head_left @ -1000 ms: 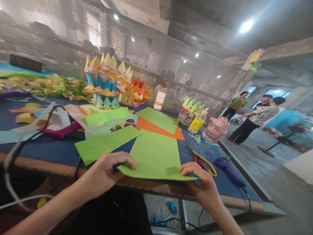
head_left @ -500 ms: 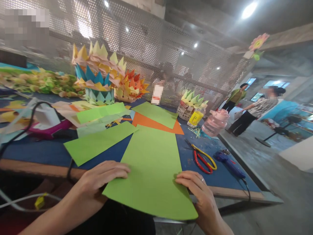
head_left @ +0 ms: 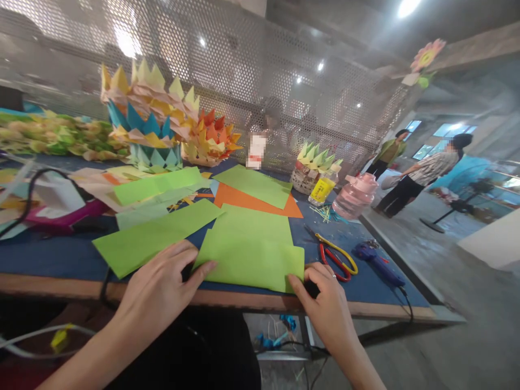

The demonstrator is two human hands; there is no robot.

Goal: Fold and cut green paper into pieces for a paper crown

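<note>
A sheet of green paper lies at the table's front edge, its near part folded over toward the far side. My left hand pinches the left end of the fold between thumb and fingers. At the right end, my right hand grips the same paper, thumb on top near the corner. Left of the folded sheet is a green paper strip, close to my left hand. Beyond the sheet lie an orange paper and another green sheet. Scissors with red and yellow handles rest beyond my right hand.
A blue glue gun lies at the right, with a pink water jug and a yellow-labelled bottle behind. Folded-paper crowns stand at the back left. A magenta tool with a cord lies left. Two people stand at the far right.
The near edge of the green sheet, hanging toward me before, is now folded up and over. Both hands have shifted from lying on its sides to gripping the fold's ends.
</note>
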